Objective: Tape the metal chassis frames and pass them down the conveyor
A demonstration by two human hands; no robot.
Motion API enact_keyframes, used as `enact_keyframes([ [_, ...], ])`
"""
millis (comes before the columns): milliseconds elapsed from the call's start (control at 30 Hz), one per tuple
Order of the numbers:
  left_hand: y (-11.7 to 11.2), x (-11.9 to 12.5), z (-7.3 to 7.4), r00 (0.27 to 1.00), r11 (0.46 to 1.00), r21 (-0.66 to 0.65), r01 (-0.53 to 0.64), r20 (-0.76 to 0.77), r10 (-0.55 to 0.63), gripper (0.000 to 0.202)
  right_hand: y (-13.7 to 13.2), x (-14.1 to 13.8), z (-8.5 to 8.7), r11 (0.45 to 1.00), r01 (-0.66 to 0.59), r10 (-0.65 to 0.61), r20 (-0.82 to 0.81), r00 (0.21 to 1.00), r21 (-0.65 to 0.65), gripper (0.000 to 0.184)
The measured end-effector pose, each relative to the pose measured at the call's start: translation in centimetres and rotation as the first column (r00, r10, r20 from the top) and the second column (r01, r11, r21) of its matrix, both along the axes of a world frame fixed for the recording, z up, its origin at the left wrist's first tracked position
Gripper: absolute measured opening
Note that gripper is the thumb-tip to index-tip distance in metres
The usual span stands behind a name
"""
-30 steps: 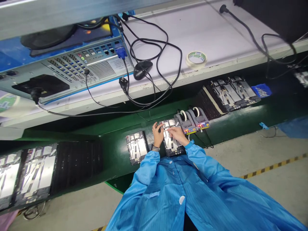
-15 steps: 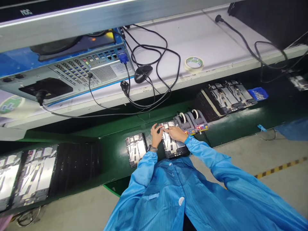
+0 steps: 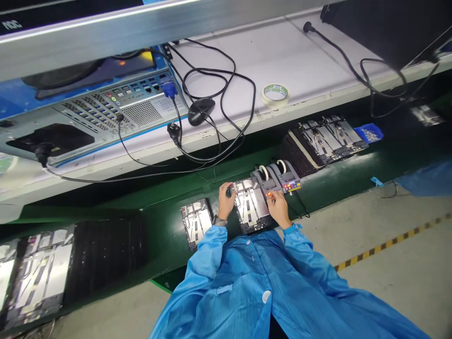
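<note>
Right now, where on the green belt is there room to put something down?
Bare green belt lies between the loose panel and the black trays, and again right of the tape dispensers, in front of the stacked panels. It is crowded where both hands work: left hand on the middle panel, right hand at the dispensers.

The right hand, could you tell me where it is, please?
In the head view the right hand sits right of centre, at the right edge of the metal panel, fingers by the nearer tape dispenser.
</note>
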State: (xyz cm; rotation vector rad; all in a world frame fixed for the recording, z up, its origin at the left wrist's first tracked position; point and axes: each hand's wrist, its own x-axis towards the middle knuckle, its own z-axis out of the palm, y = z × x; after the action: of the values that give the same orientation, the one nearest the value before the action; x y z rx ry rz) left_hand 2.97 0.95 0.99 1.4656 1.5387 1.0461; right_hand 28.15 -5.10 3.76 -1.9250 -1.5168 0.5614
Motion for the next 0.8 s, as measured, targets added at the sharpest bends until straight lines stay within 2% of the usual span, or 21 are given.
enact_keyframes([
  [100, -4.0, 1.0, -0.2, 0.993, 0.980, -0.194, -0.043, 0.100, 0.063, 0.070, -3.2, 0.6, -2.0, 0.992, -0.033, 0.027, -0.057, 0.998, -0.119, 0.049],
  [200, -8.7, 2.1, 0.2, 0.990, 0.928, -0.369, 0.062, 0.141, -0.010, 0.080, -5.0, 0.1, -3.0, 0.981, -0.087, 0.053, -0.188, 0.981, -0.174, 0.049],
  [267, -11.1, 2.5, 0.9, 0.984, 0.908, -0.405, 0.111, 0.170, -0.045, 0.083, -5.8, -0.5, -2.3, 0.982, -0.079, 0.042, -0.211, 0.977, -0.171, 0.049],
  [367, -13.1, 1.7, 2.1, 0.982, 0.904, -0.422, 0.065, 0.187, 0.016, 0.077, -6.7, -1.6, 0.1, 0.982, -0.119, 0.098, -0.148, 0.984, -0.144, 0.045],
  [467, -14.4, -1.7, 2.5, 0.975, 0.914, -0.398, -0.076, 0.163, 0.152, 0.067, -7.2, -3.5, 2.7, 0.937, -0.316, 0.296, -0.143, 0.944, -0.148, 0.043],
  [567, -16.3, -6.9, 1.2, 0.953, 0.877, -0.410, -0.251, 0.055, 0.299, 0.065, -6.8, -7.5, 3.2, 0.813, -0.544, 0.483, -0.279, 0.830, -0.208, 0.048],
  [633, -17.5, -10.7, -0.5, 0.922, 0.841, -0.399, -0.365, -0.032, 0.385, 0.063, -6.2, -11.5, 2.0, 0.709, -0.652, 0.536, -0.394, 0.746, -0.270, 0.051],
  [700, -18.2, -14.3, -2.4, 0.887, 0.815, -0.355, -0.457, -0.119, 0.446, 0.060, -5.5, -15.9, 0.0, 0.616, -0.713, 0.534, -0.486, 0.691, -0.336, 0.050],
  [733, -18.3, -15.9, -3.3, 0.871, 0.806, -0.330, -0.491, -0.160, 0.465, 0.060, -5.2, -18.1, -1.1, 0.583, -0.722, 0.518, -0.515, 0.683, -0.371, 0.052],
  [800, -18.0, -18.4, -4.7, 0.850, 0.807, -0.273, -0.525, -0.215, 0.480, 0.060, -4.7, -21.8, -3.2, 0.556, -0.697, 0.469, -0.522, 0.713, -0.452, 0.065],
])
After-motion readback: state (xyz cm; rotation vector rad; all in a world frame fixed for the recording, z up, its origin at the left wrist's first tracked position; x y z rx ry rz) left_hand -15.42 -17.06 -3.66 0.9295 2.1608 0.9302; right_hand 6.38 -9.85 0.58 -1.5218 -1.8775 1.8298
